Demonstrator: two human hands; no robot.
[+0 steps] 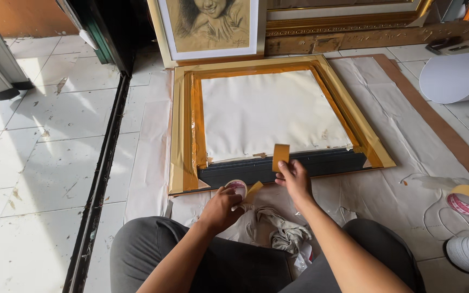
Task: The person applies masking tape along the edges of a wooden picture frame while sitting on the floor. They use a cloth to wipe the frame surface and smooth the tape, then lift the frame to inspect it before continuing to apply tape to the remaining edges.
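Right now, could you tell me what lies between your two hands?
In the head view, a loose end of tan tape runs from the roll in the left hand toward the right hand.

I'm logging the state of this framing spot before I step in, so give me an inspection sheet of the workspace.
Surface: tiled floor with pale paper sheets spread under the work.
Job's things: gold picture frame lying flat, white backing edged with orange-brown tape; bottom edge dark, untaped.
Clutter: crumpled cloth; second tape roll at right.
Grippers: left hand holds a tape roll; right hand pinches a tape strip upright.
Cables: nothing seen.
Surroundings: framed sketch portrait and ornate gilt frame leaning behind; floor track at left.
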